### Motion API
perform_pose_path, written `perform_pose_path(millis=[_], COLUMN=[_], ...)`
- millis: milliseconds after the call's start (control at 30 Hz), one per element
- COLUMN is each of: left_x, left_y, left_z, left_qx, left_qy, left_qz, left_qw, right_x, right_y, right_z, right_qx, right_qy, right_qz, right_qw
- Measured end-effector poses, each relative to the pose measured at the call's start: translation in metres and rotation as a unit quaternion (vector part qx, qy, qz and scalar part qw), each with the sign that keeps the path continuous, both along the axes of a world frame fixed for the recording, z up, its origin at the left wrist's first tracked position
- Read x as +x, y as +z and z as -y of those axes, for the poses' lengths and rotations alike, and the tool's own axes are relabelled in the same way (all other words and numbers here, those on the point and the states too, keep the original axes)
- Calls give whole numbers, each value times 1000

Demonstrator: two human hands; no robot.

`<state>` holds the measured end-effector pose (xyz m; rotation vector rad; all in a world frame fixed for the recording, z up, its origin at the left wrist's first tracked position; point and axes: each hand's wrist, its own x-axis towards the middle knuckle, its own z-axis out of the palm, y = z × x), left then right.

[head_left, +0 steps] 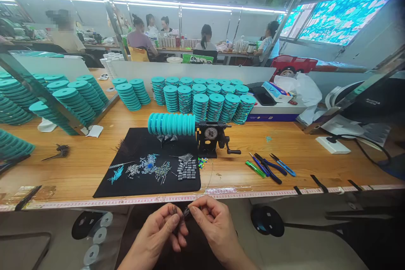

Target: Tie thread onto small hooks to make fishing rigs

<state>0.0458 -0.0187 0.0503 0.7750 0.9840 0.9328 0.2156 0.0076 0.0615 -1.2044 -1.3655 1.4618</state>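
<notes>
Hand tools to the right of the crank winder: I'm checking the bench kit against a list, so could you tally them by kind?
Pliers: 1
Blue snips: 1
Green-handled tool: 1
Slim blue tool: 1
Total: 4

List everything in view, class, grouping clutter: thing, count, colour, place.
table: one, brown, centre
winder: one, black, on table
spools: many, teal, table and winder
mat: one, black, beside winder
small parts: many, mixed, on mat
tools: several, mostly blue, table right
power strip: one, white, right
people: at least six, varied clothing, background
clutter: many, mixed, all around
strands: uncountable, dark, front centre
left hand: one, bare, at strands
right hand: one, bare, at strands
</notes>
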Motion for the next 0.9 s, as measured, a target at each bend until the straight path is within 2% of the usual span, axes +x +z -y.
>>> perform_pose_path(millis=[167,333,567,767,900], left_x=[-1,2,6,6,4], left_y=[1,2,12,10,5], left_z=[0,-2,-3,1,0], left_qx=[-15,-30,-29,4,5], left_qy=[-7,5,10,55,36], left_qz=[13,14,-26,-19,0], left_qw=[1000,999,999,998,999], right_x=[3,0,-6,-5,-3], right_y=[-6,-1,0,-5,-6], right_z=[-3,-1,-1,-5,-5], right_qx=[15,16,93,73,59], right_qy=[-15,-11,13,16,8], right_qz=[17,26,144,133,134], right_qw=[1000,999,985,988,989])
